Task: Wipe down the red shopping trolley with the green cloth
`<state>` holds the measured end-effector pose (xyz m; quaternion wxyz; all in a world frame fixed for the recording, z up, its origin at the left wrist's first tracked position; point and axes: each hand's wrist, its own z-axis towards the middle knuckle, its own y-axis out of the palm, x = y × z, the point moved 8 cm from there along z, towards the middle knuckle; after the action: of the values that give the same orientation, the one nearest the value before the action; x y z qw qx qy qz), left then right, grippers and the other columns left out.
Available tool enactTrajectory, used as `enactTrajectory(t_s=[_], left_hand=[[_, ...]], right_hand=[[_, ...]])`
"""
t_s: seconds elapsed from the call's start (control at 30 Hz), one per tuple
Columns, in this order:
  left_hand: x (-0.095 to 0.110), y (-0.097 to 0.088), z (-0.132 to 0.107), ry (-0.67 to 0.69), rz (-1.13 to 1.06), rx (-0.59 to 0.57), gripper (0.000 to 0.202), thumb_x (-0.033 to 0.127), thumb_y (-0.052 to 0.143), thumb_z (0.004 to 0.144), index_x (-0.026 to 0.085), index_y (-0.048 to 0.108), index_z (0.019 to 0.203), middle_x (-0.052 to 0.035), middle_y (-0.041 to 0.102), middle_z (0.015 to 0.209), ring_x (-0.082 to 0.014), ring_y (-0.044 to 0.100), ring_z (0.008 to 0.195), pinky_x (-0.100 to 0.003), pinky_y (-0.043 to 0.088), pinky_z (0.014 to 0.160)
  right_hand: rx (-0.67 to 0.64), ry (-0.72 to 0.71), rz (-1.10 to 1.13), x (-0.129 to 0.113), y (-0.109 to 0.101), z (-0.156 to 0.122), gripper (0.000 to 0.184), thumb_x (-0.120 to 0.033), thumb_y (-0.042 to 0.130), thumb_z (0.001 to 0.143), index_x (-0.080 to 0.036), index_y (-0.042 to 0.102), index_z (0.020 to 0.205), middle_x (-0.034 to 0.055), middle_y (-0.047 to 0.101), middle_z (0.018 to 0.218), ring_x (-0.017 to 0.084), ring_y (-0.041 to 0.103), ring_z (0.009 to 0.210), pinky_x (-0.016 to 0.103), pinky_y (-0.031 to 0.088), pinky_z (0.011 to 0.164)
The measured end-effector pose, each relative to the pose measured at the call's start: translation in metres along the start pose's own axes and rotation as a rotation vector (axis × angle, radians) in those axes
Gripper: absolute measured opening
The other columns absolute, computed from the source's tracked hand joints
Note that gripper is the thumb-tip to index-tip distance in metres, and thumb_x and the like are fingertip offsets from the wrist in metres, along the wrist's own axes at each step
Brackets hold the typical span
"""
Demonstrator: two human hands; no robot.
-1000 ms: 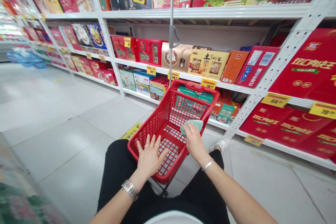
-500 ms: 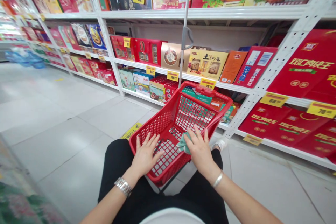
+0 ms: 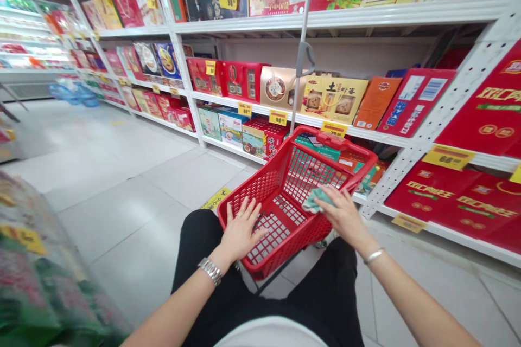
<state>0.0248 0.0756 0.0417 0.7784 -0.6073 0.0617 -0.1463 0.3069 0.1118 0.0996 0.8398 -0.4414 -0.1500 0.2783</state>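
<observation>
Between my knees stands a red plastic shopping cart (image 3: 260,268) with a grid-patterned basket. Fingers spread, my left hand (image 3: 243,230) rests at the near left rim of the basket and holds nothing. My right hand (image 3: 342,216) grips a crumpled green cloth (image 3: 316,200) over the basket's right side. The cloth is against or just inside the right wall; exact contact is hard to see. A pole with a grey hook (image 3: 304,59) rises behind the cart's handle (image 3: 336,142).
White shelves (image 3: 244,24) full of boxed goods run along the front, close behind the cart. Red boxes (image 3: 435,195) fill the right end. A blurred floral-patterned display (image 3: 44,282) stands at the left. Blue bottles (image 3: 75,93) sit far back on the tiled floor (image 3: 134,195).
My right hand has moved with the cloth away from me along the cart's right side. The left hand stays at the left rim. The view has turned slightly left.
</observation>
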Motion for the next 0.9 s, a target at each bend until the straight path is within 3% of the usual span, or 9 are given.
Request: enactTrajectory(t_s=[0.1,0.17,0.27,0.43,0.5,0.57,0.7,0.8,0.9], left_hand=[[0.006,-0.003,0.003,-0.003,-0.023,-0.012,0.072,0.064,0.041,0.095,0.023,0.035,0.155,-0.0134,0.037,0.161,-0.0349,0.021,0.153,-0.073,0.010,0.119],[0.008,-0.002,0.006,-0.013,-0.051,-0.033,0.073,0.065,0.038,0.096,0.021,0.036,0.155,-0.0141,0.035,0.162,-0.0347,0.020,0.153,-0.073,0.010,0.119],[0.007,0.000,0.012,-0.022,-0.082,-0.052,0.074,0.066,0.036,0.096,0.021,0.037,0.154,-0.0140,0.036,0.161,-0.0338,0.021,0.153,-0.073,0.009,0.119],[-0.005,-0.004,0.029,0.049,-0.078,-0.016,0.064,0.059,0.037,0.099,0.024,0.041,0.152,-0.0118,0.042,0.159,-0.0298,0.023,0.153,-0.067,0.006,0.122],[-0.015,-0.007,0.038,0.084,-0.061,-0.018,0.060,0.055,0.038,0.100,0.024,0.042,0.151,-0.0110,0.044,0.158,-0.0278,0.025,0.153,-0.064,0.006,0.123],[-0.027,-0.008,0.046,0.087,-0.037,-0.042,0.057,0.052,0.039,0.100,0.025,0.044,0.150,-0.0102,0.045,0.157,-0.0272,0.027,0.152,-0.063,0.007,0.123],[-0.046,-0.008,0.050,-0.066,0.031,-0.048,0.056,0.052,0.036,0.101,0.024,0.047,0.149,-0.0113,0.047,0.155,-0.0292,0.028,0.152,-0.063,0.011,0.123],[-0.036,0.001,0.044,-0.196,0.005,-0.041,0.061,0.053,0.030,0.102,0.021,0.043,0.152,-0.0116,0.045,0.156,-0.0298,0.028,0.152,-0.061,0.014,0.124],[-0.012,0.015,0.036,-0.276,-0.097,-0.046,0.065,0.056,0.023,0.102,0.020,0.040,0.153,-0.0109,0.044,0.157,-0.0320,0.027,0.152,-0.066,0.015,0.122]], right_hand=[[0.083,0.107,-0.013,0.045,-0.003,0.006,0.034,-0.017,0.050,0.095,-0.028,0.075,0.116,0.0110,0.058,0.144,0.032,0.050,0.136,0.063,0.032,0.114],[0.137,0.090,0.019,0.044,-0.001,0.008,0.033,-0.019,0.048,0.096,-0.024,0.077,0.111,0.0134,0.061,0.140,0.032,0.053,0.133,0.062,0.035,0.114],[0.166,0.021,0.092,0.000,0.010,0.004,0.034,-0.017,0.045,0.097,-0.023,0.077,0.107,0.0133,0.064,0.135,0.029,0.057,0.129,0.059,0.037,0.114],[0.102,-0.116,0.188,-0.108,0.029,-0.003,0.040,-0.009,0.045,0.093,-0.025,0.073,0.116,0.0108,0.060,0.142,0.027,0.050,0.136,0.056,0.037,0.115],[0.066,-0.143,0.191,-0.126,0.036,0.003,0.042,-0.007,0.045,0.092,-0.026,0.073,0.117,0.0099,0.058,0.145,0.026,0.048,0.137,0.055,0.036,0.116],[0.048,-0.107,0.168,-0.114,0.041,0.015,0.042,-0.007,0.045,0.092,-0.026,0.074,0.115,0.0101,0.059,0.143,0.027,0.050,0.134,0.056,0.035,0.116],[0.089,0.082,0.043,-0.036,0.038,0.040,0.036,-0.011,0.046,0.093,-0.023,0.076,0.108,0.0124,0.063,0.135,0.028,0.057,0.123,0.059,0.035,0.113],[0.091,0.161,-0.090,0.008,0.034,0.054,0.032,-0.013,0.049,0.092,-0.022,0.077,0.105,0.0130,0.063,0.135,0.030,0.056,0.121,0.058,0.035,0.111],[0.026,0.138,-0.179,0.004,0.039,0.062,0.033,-0.008,0.050,0.088,-0.021,0.077,0.103,0.0124,0.063,0.134,0.031,0.053,0.121,0.054,0.035,0.111]])
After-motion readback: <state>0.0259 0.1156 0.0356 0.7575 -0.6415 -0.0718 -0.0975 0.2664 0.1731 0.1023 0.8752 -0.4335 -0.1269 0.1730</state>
